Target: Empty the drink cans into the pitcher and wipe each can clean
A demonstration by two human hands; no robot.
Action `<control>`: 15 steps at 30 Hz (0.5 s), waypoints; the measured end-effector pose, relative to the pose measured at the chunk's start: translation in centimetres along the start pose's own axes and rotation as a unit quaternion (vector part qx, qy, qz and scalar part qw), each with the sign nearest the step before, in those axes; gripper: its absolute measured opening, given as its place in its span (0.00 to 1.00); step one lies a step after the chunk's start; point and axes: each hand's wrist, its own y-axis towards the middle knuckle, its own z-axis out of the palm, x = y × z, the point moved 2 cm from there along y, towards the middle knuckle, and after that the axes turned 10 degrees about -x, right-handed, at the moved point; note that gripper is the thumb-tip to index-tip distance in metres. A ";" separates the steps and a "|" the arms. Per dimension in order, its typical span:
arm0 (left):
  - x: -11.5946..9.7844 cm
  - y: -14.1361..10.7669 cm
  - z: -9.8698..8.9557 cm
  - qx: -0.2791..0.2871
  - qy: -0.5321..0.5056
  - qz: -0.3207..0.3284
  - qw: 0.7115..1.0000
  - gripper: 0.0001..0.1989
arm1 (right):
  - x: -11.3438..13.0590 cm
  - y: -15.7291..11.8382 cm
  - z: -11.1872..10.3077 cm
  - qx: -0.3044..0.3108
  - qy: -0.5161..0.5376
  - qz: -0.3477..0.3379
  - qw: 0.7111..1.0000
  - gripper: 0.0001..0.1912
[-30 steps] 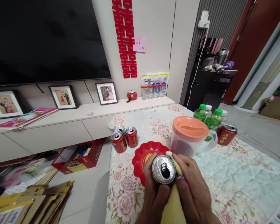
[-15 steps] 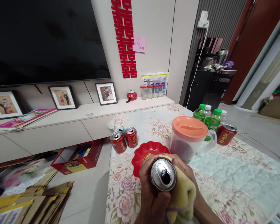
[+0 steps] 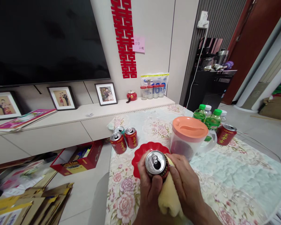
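Note:
An opened drink can [image 3: 156, 162] is in my left hand [image 3: 147, 190], its silver top facing up toward me with a dark mouth hole. My left fingers and thumb wrap around its left side and front. In my right hand [image 3: 186, 181] is a yellow cloth [image 3: 170, 197], pressed against the can's right side; the lower part of the cloth hangs down between my hands. Just behind the can lies a red scalloped dish [image 3: 140, 153], partly hidden by my left hand. The can's lower body is out of sight.
Left of the dish stand two red cans [image 3: 118, 143] and a teal-topped can [image 3: 119, 129]. To the right are a lidded plastic pitcher [image 3: 189, 131], green-capped bottles [image 3: 213, 120] and another red can [image 3: 226, 135]. A flowered tablecloth [image 3: 125, 200] covers the table.
The can has moved up and slightly left, its top now less tilted toward me. My right hand has come round to the can's right side with the cloth, and more of its back shows.

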 end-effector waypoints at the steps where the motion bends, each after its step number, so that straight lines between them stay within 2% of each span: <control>1: -0.1 -0.1 0.2 0.002 -0.008 -0.018 1.000 0.37 | 0.4 0.1 -0.3 -0.004 -0.012 -0.023 1.000 0.17; 4: -0.4 -0.5 0.4 0.013 -0.005 -0.051 0.999 0.35 | 1.2 0.8 -1.1 -0.031 -0.031 -0.064 0.997 0.18; 7: -0.5 -0.6 0.3 0.036 0.008 -0.051 0.998 0.32 | 1.6 1.3 -1.6 -0.059 -0.027 -0.078 0.995 0.17; 9: -0.6 -0.3 0.4 0.058 -0.003 -0.059 0.997 0.32 | 1.5 1.4 -1.6 -0.056 -0.008 -0.078 0.995 0.18; 12: -1.0 0.3 0.5 0.059 -0.016 -0.071 0.996 0.37 | 1.1 1.4 -1.0 -0.016 0.042 -0.044 0.998 0.19; 15: -1.5 0.4 0.8 0.032 -0.019 -0.046 0.998 0.39 | 0.4 1.5 -0.3 0.021 0.103 0.030 0.994 0.19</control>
